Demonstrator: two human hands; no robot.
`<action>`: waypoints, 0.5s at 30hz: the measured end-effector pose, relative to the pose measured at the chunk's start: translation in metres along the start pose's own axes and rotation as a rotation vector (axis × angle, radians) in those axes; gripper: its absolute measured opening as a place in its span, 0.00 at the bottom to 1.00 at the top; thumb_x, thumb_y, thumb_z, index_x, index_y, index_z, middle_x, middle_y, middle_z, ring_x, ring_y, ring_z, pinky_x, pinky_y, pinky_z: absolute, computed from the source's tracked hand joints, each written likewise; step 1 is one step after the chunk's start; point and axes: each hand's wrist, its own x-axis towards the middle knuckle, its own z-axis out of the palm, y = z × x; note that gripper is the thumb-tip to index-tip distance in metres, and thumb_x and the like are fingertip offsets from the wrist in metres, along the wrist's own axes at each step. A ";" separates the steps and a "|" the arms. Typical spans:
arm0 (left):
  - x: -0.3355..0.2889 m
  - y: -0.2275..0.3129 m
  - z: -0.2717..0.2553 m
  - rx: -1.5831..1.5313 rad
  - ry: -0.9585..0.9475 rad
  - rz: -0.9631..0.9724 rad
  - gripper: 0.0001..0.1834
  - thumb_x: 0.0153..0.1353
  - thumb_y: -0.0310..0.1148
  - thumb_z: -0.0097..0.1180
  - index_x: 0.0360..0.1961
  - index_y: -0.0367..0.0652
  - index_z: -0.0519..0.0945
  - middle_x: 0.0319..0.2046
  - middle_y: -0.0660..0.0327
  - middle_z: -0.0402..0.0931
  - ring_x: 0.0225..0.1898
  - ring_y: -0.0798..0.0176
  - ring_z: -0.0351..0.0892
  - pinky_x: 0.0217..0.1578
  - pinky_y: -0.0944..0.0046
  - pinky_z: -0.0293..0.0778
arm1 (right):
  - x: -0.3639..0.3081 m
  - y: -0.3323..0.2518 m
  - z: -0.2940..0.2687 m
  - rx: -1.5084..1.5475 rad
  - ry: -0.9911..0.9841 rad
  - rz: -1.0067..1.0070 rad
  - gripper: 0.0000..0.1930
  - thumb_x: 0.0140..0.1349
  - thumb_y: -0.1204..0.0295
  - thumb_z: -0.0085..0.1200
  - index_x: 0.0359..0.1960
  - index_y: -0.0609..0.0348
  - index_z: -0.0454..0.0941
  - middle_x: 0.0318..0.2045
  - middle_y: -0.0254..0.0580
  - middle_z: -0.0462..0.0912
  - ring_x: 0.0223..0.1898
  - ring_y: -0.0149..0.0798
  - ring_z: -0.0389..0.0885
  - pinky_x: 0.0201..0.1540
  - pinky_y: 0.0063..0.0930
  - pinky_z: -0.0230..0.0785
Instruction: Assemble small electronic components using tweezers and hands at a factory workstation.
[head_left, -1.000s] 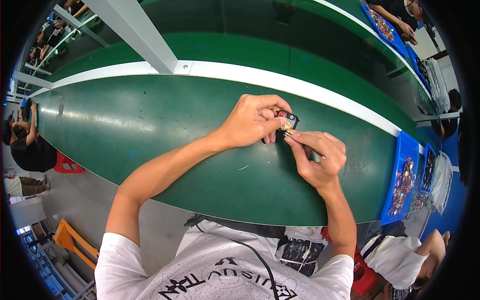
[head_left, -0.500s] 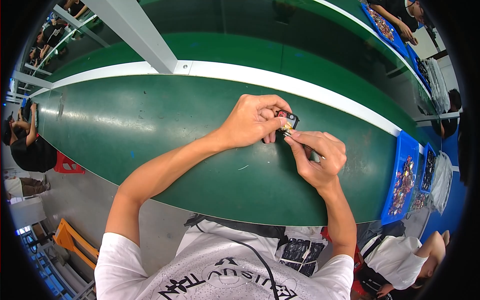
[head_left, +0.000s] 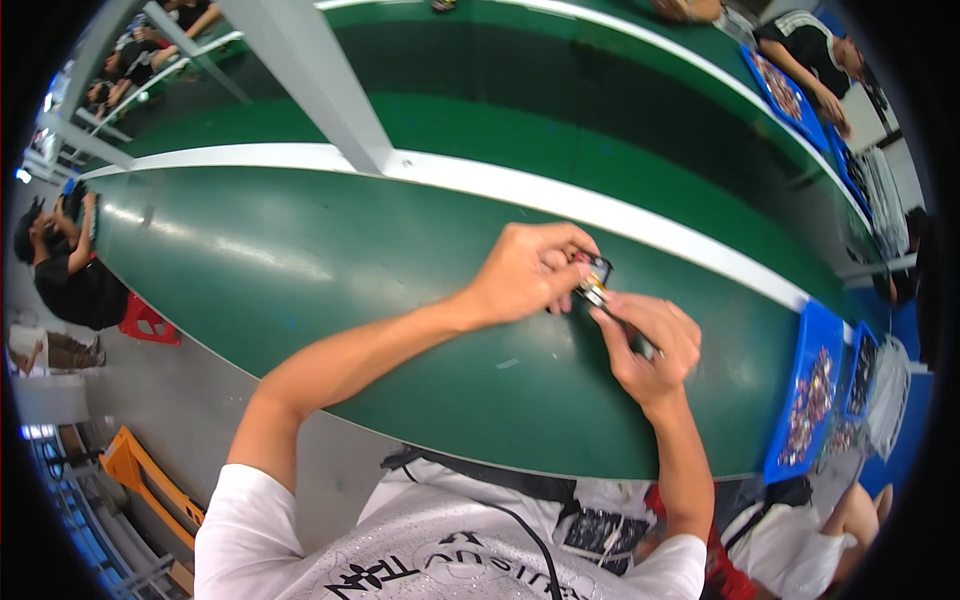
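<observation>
Over the green work table [head_left: 450, 400], my left hand [head_left: 525, 272] holds a small electronic device [head_left: 603, 267] with a black frame and yellowish and silver parts. Thumb and fingers grip it by its left side and cover much of it. From the right, my right hand [head_left: 658, 352] pinches a slim metal tool [head_left: 594, 297] that looks like tweezers. The tip of the tool is at the device's lower edge, beside my left thumb. Blur hides whether the tip touches a part.
A blue tray [head_left: 808, 400] of small colourful parts sits at the table's right end, with a smaller blue tray [head_left: 860, 370] beyond it. White rail [head_left: 560, 192] and grey post [head_left: 310, 80] border the far side. Co-workers sit left [head_left: 75, 285] and right [head_left: 800, 545].
The whole view has shifted, so table and hands appear slightly lower and further right. Both hands keep their hold, with the tool still at the device's lower edge.
</observation>
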 end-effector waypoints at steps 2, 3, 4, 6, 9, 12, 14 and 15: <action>0.001 -0.007 -0.002 -0.011 0.027 0.044 0.11 0.70 0.23 0.58 0.52 0.31 0.81 0.36 0.57 0.85 0.25 0.71 0.83 0.24 0.70 0.78 | -0.002 0.004 0.007 0.018 0.053 -0.065 0.15 0.47 0.81 0.77 0.35 0.57 0.84 0.30 0.40 0.90 0.25 0.33 0.87 0.23 0.22 0.65; 0.000 -0.009 -0.003 -0.023 0.046 0.044 0.11 0.70 0.23 0.58 0.52 0.31 0.80 0.36 0.57 0.84 0.25 0.71 0.82 0.23 0.70 0.78 | -0.004 0.002 0.007 0.019 0.026 -0.027 0.15 0.48 0.82 0.76 0.36 0.58 0.84 0.31 0.42 0.90 0.28 0.37 0.89 0.25 0.24 0.68; -0.002 -0.011 -0.004 -0.039 0.059 0.067 0.11 0.70 0.22 0.58 0.51 0.31 0.80 0.36 0.57 0.84 0.24 0.72 0.82 0.23 0.70 0.78 | -0.004 0.001 0.008 0.017 0.000 0.004 0.15 0.48 0.82 0.75 0.37 0.59 0.84 0.31 0.43 0.90 0.31 0.40 0.90 0.27 0.25 0.72; -0.003 -0.010 -0.007 -0.054 0.083 0.091 0.11 0.70 0.22 0.58 0.51 0.31 0.80 0.36 0.57 0.84 0.24 0.72 0.81 0.23 0.71 0.77 | -0.005 -0.001 0.011 0.049 0.012 0.009 0.15 0.49 0.83 0.74 0.37 0.60 0.83 0.32 0.45 0.90 0.30 0.41 0.90 0.28 0.26 0.74; -0.003 -0.009 -0.004 -0.051 0.131 0.126 0.11 0.70 0.22 0.57 0.52 0.32 0.79 0.37 0.57 0.84 0.23 0.73 0.81 0.23 0.71 0.77 | -0.006 -0.006 0.010 0.050 0.015 0.066 0.14 0.50 0.86 0.72 0.37 0.63 0.82 0.32 0.48 0.90 0.30 0.44 0.89 0.31 0.29 0.78; 0.003 -0.011 0.001 -0.086 0.182 0.143 0.11 0.70 0.22 0.56 0.52 0.33 0.78 0.35 0.59 0.84 0.23 0.72 0.80 0.22 0.70 0.76 | -0.012 -0.002 0.007 0.105 0.031 0.098 0.13 0.51 0.87 0.71 0.36 0.65 0.81 0.31 0.49 0.89 0.27 0.41 0.86 0.25 0.25 0.76; 0.001 -0.011 0.001 -0.083 0.207 0.149 0.10 0.71 0.22 0.56 0.52 0.33 0.78 0.34 0.60 0.84 0.22 0.73 0.80 0.21 0.71 0.75 | -0.014 0.001 0.012 0.135 0.043 0.139 0.12 0.52 0.87 0.70 0.36 0.66 0.81 0.31 0.51 0.88 0.26 0.38 0.84 0.21 0.21 0.74; 0.000 -0.011 0.000 -0.076 0.216 0.152 0.10 0.71 0.22 0.56 0.51 0.33 0.78 0.34 0.60 0.84 0.22 0.73 0.80 0.21 0.71 0.75 | -0.015 0.001 0.014 0.145 0.048 0.126 0.12 0.52 0.87 0.70 0.36 0.66 0.81 0.31 0.51 0.88 0.26 0.38 0.84 0.21 0.21 0.74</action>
